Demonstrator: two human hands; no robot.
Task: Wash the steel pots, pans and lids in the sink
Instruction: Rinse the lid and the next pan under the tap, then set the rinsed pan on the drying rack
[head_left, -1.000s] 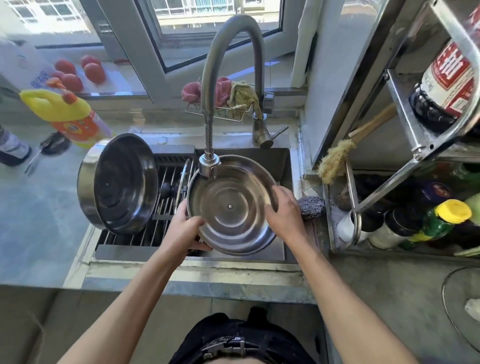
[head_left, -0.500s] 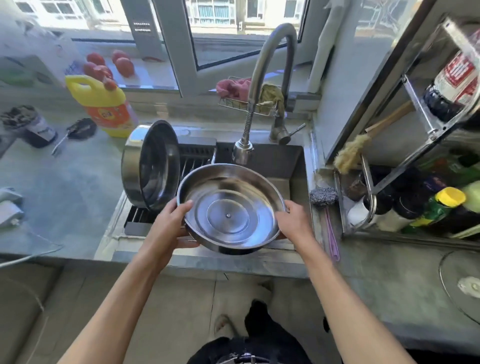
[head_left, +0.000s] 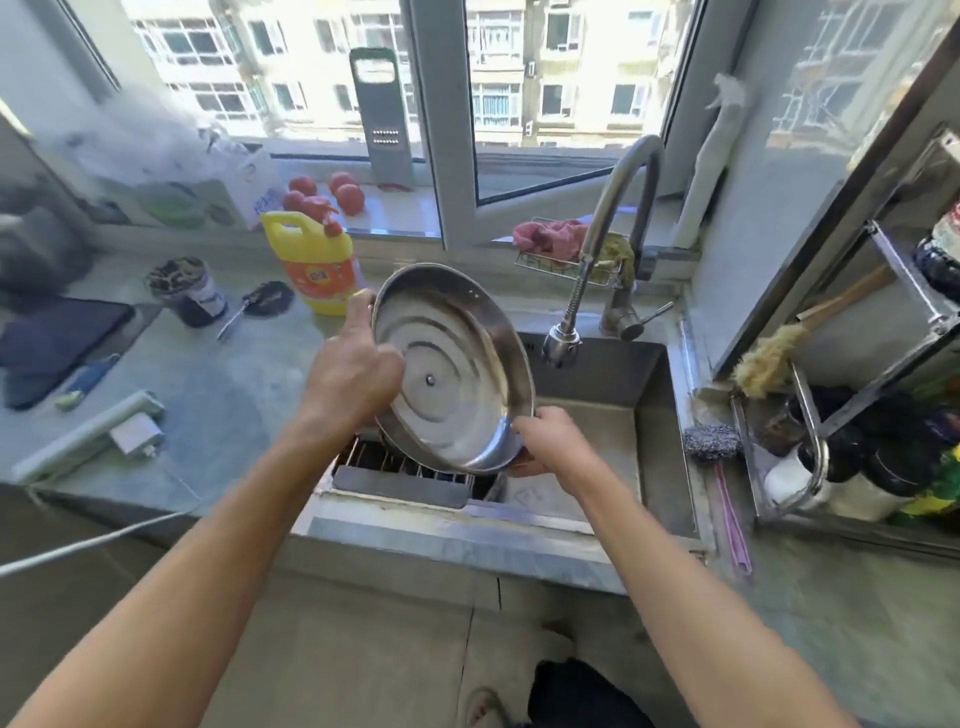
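My right hand (head_left: 550, 441) pinches the lid (head_left: 452, 369) at its five o'clock rim and my left hand (head_left: 353, 374) curls round the nine o'clock edge, holding it tilted above the rack (head_left: 400, 470) at the sink (head_left: 649, 415)'s left. If it is wet, it could slip and clatter down. Swung toward two o'clock, it might knock the tap (head_left: 563, 345).
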